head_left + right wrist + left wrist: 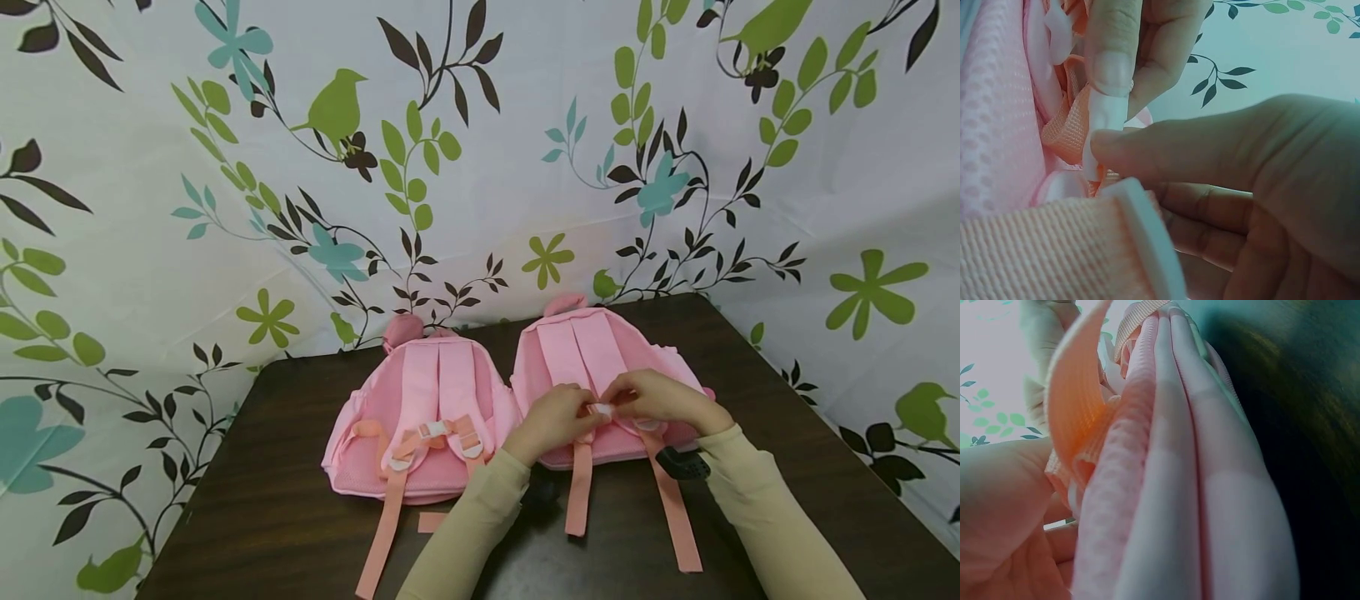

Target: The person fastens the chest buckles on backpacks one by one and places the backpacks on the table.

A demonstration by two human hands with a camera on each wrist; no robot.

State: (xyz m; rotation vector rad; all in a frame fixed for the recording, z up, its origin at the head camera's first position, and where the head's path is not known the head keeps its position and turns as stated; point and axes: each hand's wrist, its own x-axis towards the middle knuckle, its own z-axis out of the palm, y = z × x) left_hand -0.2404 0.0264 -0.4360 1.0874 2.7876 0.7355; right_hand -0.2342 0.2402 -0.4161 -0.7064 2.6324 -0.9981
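Both hands meet at a white plastic buckle (602, 409) on the back of the right-hand pink backpack (581, 350). My left hand (558, 417) pinches the buckle's left side, and my right hand (660, 398) pinches its right. Seen close in the right wrist view, the white buckle (1107, 112) sits between thumbs and fingers, with peach webbing (1066, 128) beside it. The left wrist view has the left hand (1007, 506) alongside the backpack's edge (1179, 462) and a looped peach strap (1075, 394). Two peach straps (579, 492) hang down the table below the backpack.
A second pink backpack (420, 383) lies to the left against the first, its white chest buckle (432, 429) joined and its peach strap (382, 533) trailing forward. Both lie on a dark wooden table (277, 467). Behind stands a white cloth (480, 183) with leaves and birds.
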